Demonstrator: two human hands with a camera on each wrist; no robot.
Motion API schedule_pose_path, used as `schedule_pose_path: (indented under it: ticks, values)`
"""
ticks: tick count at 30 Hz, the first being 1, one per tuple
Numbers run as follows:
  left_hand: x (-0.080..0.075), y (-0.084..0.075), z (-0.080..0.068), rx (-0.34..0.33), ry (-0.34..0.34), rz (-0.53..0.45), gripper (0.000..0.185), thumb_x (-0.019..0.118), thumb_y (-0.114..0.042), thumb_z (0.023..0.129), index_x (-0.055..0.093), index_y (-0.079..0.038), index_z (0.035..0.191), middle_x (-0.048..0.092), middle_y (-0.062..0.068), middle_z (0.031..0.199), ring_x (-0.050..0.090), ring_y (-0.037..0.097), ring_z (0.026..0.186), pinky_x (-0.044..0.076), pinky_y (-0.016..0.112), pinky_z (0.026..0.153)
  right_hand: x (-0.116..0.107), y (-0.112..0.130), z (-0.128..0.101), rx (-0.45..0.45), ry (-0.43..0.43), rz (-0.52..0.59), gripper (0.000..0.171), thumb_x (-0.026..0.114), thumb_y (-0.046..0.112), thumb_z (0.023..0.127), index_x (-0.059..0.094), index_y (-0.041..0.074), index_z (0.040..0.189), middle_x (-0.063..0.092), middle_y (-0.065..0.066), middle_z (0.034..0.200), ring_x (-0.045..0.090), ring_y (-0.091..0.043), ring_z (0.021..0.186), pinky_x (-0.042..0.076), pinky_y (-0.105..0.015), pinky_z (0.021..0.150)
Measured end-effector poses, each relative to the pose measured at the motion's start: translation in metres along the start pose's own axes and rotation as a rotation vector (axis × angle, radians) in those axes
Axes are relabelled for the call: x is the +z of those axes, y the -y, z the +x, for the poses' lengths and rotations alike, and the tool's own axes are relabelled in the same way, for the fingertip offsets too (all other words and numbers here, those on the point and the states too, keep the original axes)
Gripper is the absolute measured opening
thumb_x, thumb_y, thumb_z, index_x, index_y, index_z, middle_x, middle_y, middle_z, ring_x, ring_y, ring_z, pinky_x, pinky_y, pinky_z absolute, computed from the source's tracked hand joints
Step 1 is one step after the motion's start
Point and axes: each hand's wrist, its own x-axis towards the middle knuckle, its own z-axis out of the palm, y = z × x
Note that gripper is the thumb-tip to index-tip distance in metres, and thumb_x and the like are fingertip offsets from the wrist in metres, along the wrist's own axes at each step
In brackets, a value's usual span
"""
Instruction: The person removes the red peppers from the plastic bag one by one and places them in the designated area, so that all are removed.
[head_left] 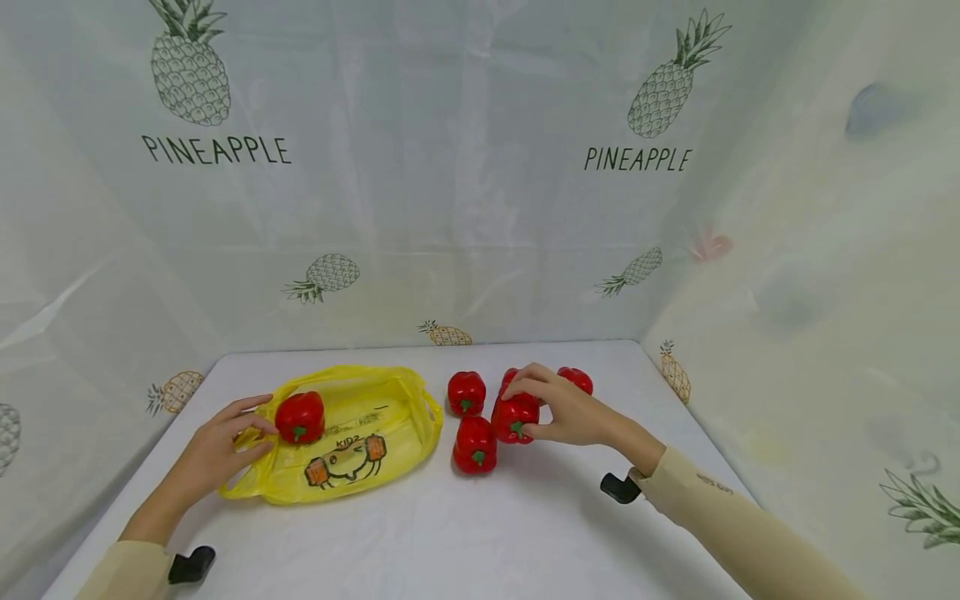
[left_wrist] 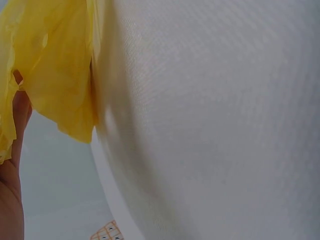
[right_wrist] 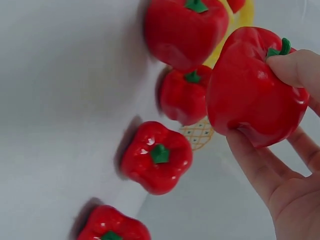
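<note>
My right hand holds a red bell pepper between thumb and fingers. In the right wrist view the thumb presses beside the green stem, with fingers beneath the pepper. Away to the left, a yellow plastic bag with a cartoon drawing lies spread open. Another red bell pepper sits in its left part. My left hand is at the bag's left edge, fingers extended and thumb apart. The left wrist view shows yellow plastic draped over part of that hand.
More bell peppers stand between bag and right hand, one at the back and one in front. Behind the right hand, another pepper is partly hidden. A pineapple-printed curtain hangs behind the white table.
</note>
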Motion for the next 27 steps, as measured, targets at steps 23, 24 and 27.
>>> schedule_pose_path:
  ticks: [23,24,27]
  values:
    - [0.0,0.0,0.0,-0.014,0.015,-0.002,0.025,0.093,-0.012,0.082,0.077,-0.024,0.098,0.057,0.013,0.15,0.053,0.044,0.134,0.045,0.014,0.108,0.031,-0.036,-0.013,0.085,0.037,0.053,0.049,0.087,0.011,0.088,0.067,0.024,0.131,0.058,0.006,0.134,0.055,-0.014,0.123,0.06,-0.027,0.089]
    - [0.0,0.0,0.0,-0.015,0.017,-0.001,0.025,0.093,-0.012,0.082,0.077,-0.024,0.098,0.057,0.014,0.15,0.053,0.044,0.134,0.05,0.024,0.108,0.032,-0.037,-0.013,0.089,0.038,0.05,0.049,0.087,0.011,0.088,0.067,0.024,0.131,0.058,0.006,0.134,0.055,-0.014,0.124,0.06,-0.027,0.089]
    - [0.0,0.001,0.0,-0.011,0.018,-0.005,0.026,0.092,-0.01,0.081,0.077,-0.024,0.097,0.057,0.014,0.15,0.054,0.044,0.133,0.044,0.013,0.109,0.033,-0.041,-0.014,0.098,0.042,0.043,0.049,0.087,0.012,0.088,0.067,0.024,0.131,0.058,0.006,0.134,0.056,-0.014,0.123,0.06,-0.027,0.089]
